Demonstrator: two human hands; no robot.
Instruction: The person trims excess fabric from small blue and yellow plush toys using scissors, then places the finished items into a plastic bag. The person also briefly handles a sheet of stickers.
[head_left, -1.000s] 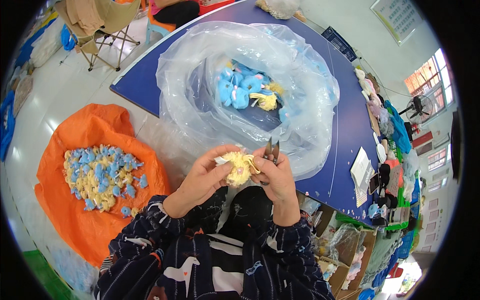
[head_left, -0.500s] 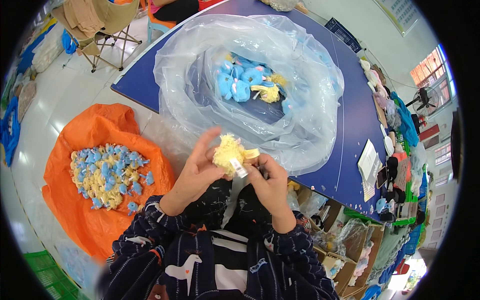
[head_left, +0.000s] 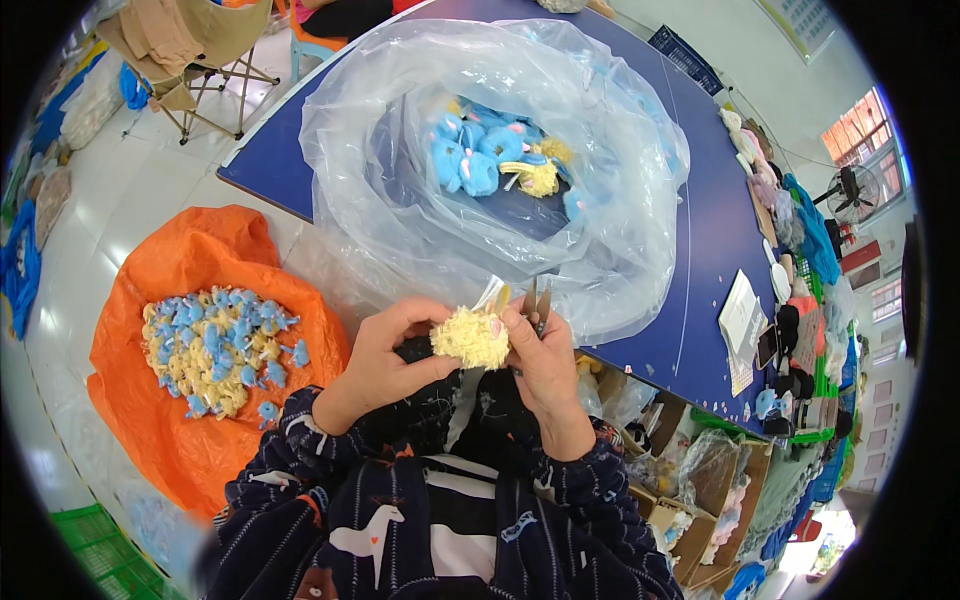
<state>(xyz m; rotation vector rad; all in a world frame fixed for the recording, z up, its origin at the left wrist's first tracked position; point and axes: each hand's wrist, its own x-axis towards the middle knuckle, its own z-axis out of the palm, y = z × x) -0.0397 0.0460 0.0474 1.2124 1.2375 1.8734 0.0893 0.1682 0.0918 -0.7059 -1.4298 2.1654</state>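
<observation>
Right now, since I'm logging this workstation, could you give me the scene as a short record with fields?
Left hand: grips the left end of a yellow plush toy
Right hand: at the toy's right end, also holding snips, blades upward, tips apart
Tabletop: blue, bearing an open clear plastic bag
Bag contents: blue and yellow plush toys
Floor, left: spread orange sack with small blue and yellow plush pieces
</observation>
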